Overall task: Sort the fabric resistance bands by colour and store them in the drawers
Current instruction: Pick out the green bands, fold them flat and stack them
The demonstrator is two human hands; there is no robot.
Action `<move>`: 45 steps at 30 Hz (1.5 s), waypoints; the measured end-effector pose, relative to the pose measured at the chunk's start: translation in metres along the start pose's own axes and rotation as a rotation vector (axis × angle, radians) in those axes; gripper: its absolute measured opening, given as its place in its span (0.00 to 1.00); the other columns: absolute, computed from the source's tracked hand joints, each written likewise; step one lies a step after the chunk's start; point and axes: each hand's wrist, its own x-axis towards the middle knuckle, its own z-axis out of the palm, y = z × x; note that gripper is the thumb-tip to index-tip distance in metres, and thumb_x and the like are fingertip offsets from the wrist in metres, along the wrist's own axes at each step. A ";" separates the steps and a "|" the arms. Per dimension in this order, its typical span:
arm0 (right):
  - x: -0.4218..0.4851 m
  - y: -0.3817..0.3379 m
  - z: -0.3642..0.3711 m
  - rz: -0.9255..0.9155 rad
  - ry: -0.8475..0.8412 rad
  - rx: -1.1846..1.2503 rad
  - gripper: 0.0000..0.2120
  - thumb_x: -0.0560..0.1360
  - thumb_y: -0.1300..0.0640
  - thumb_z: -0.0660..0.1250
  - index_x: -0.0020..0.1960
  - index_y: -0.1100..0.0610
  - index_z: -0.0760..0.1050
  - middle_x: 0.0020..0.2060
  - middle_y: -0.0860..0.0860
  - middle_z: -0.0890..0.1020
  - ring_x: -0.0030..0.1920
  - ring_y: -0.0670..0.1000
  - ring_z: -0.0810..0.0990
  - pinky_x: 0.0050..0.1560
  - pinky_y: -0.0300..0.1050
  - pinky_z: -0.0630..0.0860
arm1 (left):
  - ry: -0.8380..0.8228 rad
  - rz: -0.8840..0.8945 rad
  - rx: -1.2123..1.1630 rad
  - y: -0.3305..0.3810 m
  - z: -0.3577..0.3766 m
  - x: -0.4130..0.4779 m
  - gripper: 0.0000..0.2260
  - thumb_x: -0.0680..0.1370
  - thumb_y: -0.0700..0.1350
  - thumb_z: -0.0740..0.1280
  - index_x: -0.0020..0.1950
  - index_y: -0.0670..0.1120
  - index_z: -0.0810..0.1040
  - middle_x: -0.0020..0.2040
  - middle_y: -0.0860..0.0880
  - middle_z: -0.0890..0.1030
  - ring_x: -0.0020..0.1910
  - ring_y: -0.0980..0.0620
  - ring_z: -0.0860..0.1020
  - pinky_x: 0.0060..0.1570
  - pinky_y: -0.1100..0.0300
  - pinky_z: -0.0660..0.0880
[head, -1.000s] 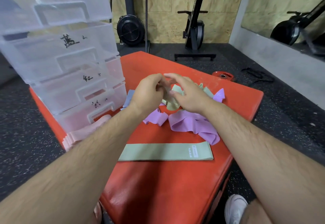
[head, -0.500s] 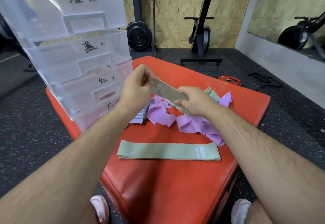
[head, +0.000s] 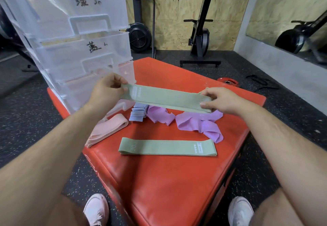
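Red bench (head: 177,181), green band (head: 168,100) between hands

Bright, even indoor light from above, with only soft, faint shadows. Pale glare streaks the clear plastic drawers (head: 79,22), and there's a dull sheen on the red pad (head: 168,181). Wide-angle bending at the edges balloons the forearms (head: 44,163) in the lower corners. The raised green band (head: 166,100) is a touch soft.

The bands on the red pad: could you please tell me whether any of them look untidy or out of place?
Yes: the purple bands lie crumpled in a twisted heap beyond the flat green band, whereas the pink bands and blue bands are folded in neat stacks.
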 end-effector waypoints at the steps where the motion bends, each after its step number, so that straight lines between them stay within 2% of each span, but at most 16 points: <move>1: -0.006 0.001 -0.001 0.014 -0.012 0.055 0.11 0.75 0.66 0.73 0.56 0.59 0.80 0.50 0.58 0.83 0.42 0.49 0.80 0.39 0.39 0.80 | -0.022 -0.029 0.025 -0.004 -0.003 -0.002 0.12 0.74 0.31 0.70 0.43 0.49 0.78 0.44 0.46 0.81 0.43 0.50 0.78 0.48 0.56 0.77; 4: -0.024 0.000 -0.004 0.041 -0.027 0.125 0.16 0.73 0.69 0.73 0.58 0.55 0.79 0.46 0.55 0.79 0.39 0.49 0.78 0.34 0.34 0.76 | -0.103 -0.110 0.068 -0.014 -0.006 -0.012 0.12 0.74 0.30 0.71 0.43 0.47 0.78 0.45 0.44 0.81 0.42 0.48 0.78 0.46 0.53 0.77; 7: -0.039 0.001 -0.001 0.067 -0.118 0.140 0.18 0.71 0.70 0.74 0.55 0.53 0.79 0.47 0.57 0.77 0.39 0.51 0.78 0.37 0.37 0.79 | -0.191 -0.116 0.171 -0.024 -0.008 -0.027 0.12 0.73 0.30 0.72 0.43 0.47 0.79 0.41 0.46 0.80 0.39 0.49 0.76 0.39 0.62 0.76; 10: -0.053 0.004 0.011 0.092 -0.197 -0.043 0.14 0.71 0.66 0.76 0.53 0.53 0.81 0.47 0.54 0.78 0.36 0.49 0.76 0.37 0.34 0.76 | -0.271 -0.065 0.375 -0.036 -0.006 -0.043 0.09 0.72 0.34 0.73 0.46 0.47 0.81 0.42 0.47 0.82 0.40 0.51 0.77 0.44 0.61 0.75; 13: -0.064 0.007 0.027 0.083 -0.230 -0.215 0.12 0.71 0.61 0.77 0.50 0.49 0.81 0.39 0.50 0.78 0.33 0.47 0.75 0.40 0.40 0.74 | -0.341 -0.029 0.563 -0.046 -0.003 -0.058 0.09 0.71 0.36 0.73 0.47 0.48 0.81 0.39 0.52 0.80 0.38 0.53 0.76 0.36 0.67 0.70; 16: -0.068 0.011 0.045 0.062 -0.240 -0.371 0.11 0.70 0.58 0.77 0.51 0.49 0.81 0.37 0.47 0.76 0.33 0.45 0.73 0.37 0.41 0.70 | -0.411 0.026 0.680 -0.055 0.000 -0.068 0.10 0.70 0.35 0.74 0.47 0.47 0.81 0.42 0.50 0.78 0.41 0.51 0.76 0.39 0.66 0.69; 18: -0.070 0.013 0.053 0.051 -0.258 -0.448 0.12 0.71 0.57 0.76 0.52 0.48 0.80 0.38 0.44 0.77 0.36 0.45 0.74 0.39 0.41 0.71 | -0.434 0.078 0.735 -0.060 0.002 -0.073 0.09 0.70 0.35 0.74 0.48 0.45 0.82 0.46 0.48 0.76 0.41 0.53 0.75 0.38 0.74 0.67; 20: -0.069 0.015 0.056 0.056 -0.265 -0.491 0.12 0.70 0.56 0.76 0.52 0.47 0.80 0.42 0.44 0.77 0.40 0.46 0.76 0.44 0.44 0.74 | -0.449 0.104 0.779 -0.063 0.002 -0.075 0.09 0.70 0.35 0.73 0.49 0.43 0.83 0.44 0.50 0.74 0.39 0.58 0.71 0.37 0.79 0.65; 23: -0.068 0.017 0.057 0.039 -0.265 -0.535 0.12 0.69 0.55 0.75 0.50 0.44 0.79 0.49 0.45 0.77 0.50 0.50 0.77 0.54 0.48 0.76 | -0.482 0.194 0.846 -0.066 0.000 -0.077 0.09 0.69 0.42 0.70 0.48 0.45 0.84 0.48 0.48 0.76 0.48 0.52 0.74 0.44 0.75 0.64; 26: -0.069 0.012 0.058 -0.025 -0.285 -0.631 0.17 0.68 0.51 0.73 0.56 0.43 0.78 0.53 0.44 0.76 0.57 0.50 0.71 0.61 0.50 0.72 | -0.563 0.271 0.815 -0.064 0.002 -0.081 0.17 0.65 0.51 0.64 0.50 0.50 0.82 0.49 0.53 0.77 0.57 0.47 0.75 0.62 0.56 0.69; 30: -0.073 0.007 0.067 -0.066 -0.343 -0.589 0.31 0.67 0.44 0.75 0.68 0.40 0.72 0.60 0.41 0.78 0.60 0.47 0.76 0.64 0.47 0.73 | -0.759 0.311 0.750 -0.062 0.012 -0.091 0.32 0.65 0.67 0.64 0.63 0.50 0.79 0.58 0.55 0.78 0.59 0.55 0.74 0.64 0.57 0.68; 32: -0.073 0.009 0.072 -0.073 -0.369 -0.597 0.31 0.68 0.43 0.75 0.68 0.39 0.70 0.63 0.42 0.77 0.61 0.48 0.76 0.64 0.49 0.73 | -0.794 0.322 0.759 -0.069 0.016 -0.092 0.31 0.67 0.66 0.67 0.65 0.51 0.78 0.60 0.54 0.78 0.60 0.55 0.74 0.65 0.56 0.68; 34: -0.073 0.009 0.074 -0.084 -0.375 -0.623 0.30 0.70 0.44 0.74 0.69 0.41 0.70 0.63 0.44 0.76 0.62 0.49 0.75 0.64 0.50 0.73 | -0.780 0.306 0.730 -0.074 0.017 -0.090 0.24 0.71 0.58 0.74 0.65 0.52 0.78 0.60 0.52 0.78 0.60 0.53 0.75 0.65 0.56 0.68; 37: -0.074 0.008 0.074 -0.106 -0.364 -0.630 0.27 0.71 0.45 0.73 0.68 0.40 0.71 0.61 0.46 0.75 0.61 0.49 0.74 0.64 0.50 0.72 | -0.768 0.326 0.733 -0.078 0.019 -0.086 0.19 0.73 0.51 0.76 0.63 0.51 0.79 0.58 0.50 0.78 0.58 0.52 0.76 0.64 0.57 0.69; 43: -0.071 0.005 0.073 -0.101 -0.358 -0.626 0.27 0.70 0.38 0.71 0.67 0.38 0.71 0.59 0.44 0.75 0.59 0.47 0.75 0.63 0.50 0.74 | -0.787 0.308 0.770 -0.072 0.025 -0.082 0.21 0.71 0.57 0.74 0.62 0.52 0.79 0.57 0.52 0.78 0.57 0.55 0.75 0.62 0.63 0.68; 45: -0.066 -0.003 0.070 -0.109 -0.315 -0.578 0.26 0.72 0.39 0.70 0.69 0.40 0.71 0.59 0.44 0.75 0.57 0.46 0.76 0.63 0.47 0.74 | -0.768 0.286 0.761 -0.065 0.033 -0.076 0.23 0.71 0.63 0.71 0.63 0.55 0.78 0.58 0.55 0.78 0.58 0.56 0.74 0.63 0.59 0.70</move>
